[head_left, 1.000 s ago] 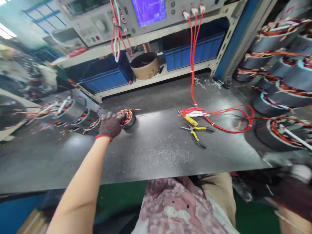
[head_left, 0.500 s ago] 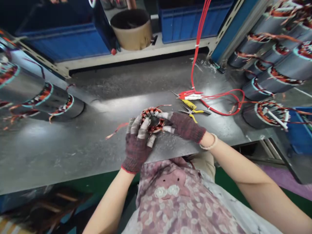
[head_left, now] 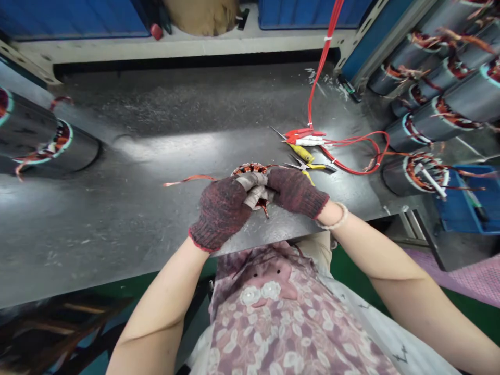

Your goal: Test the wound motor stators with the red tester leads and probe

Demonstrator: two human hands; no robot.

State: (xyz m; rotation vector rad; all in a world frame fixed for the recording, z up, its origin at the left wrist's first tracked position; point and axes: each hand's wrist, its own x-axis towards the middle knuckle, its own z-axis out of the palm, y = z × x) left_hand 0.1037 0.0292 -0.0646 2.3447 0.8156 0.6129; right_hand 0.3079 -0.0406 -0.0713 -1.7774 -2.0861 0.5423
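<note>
A small stator with copper windings (head_left: 250, 170) lies on the dark workbench (head_left: 156, 156) near its front edge. My left hand (head_left: 224, 208), in a dark knitted glove, is closed over its left side. My right hand (head_left: 295, 190), gloved the same way, grips its right side, fingers curled onto the windings. Both hands cover most of the stator. An orange lead wire (head_left: 187, 180) trails from it to the left across the bench.
Yellow-handled pliers (head_left: 308, 165) and red test leads with clips (head_left: 336, 148) lie just right of my hands. Larger stators lie at the left (head_left: 58, 148) and stacked at the right (head_left: 429, 104). Blue bins and a brown tub (head_left: 203, 15) sit on the shelf behind.
My left hand dragged the small stator from the far left to the bench's front centre. My right hand came in and joined it; both now close tighter over it.
</note>
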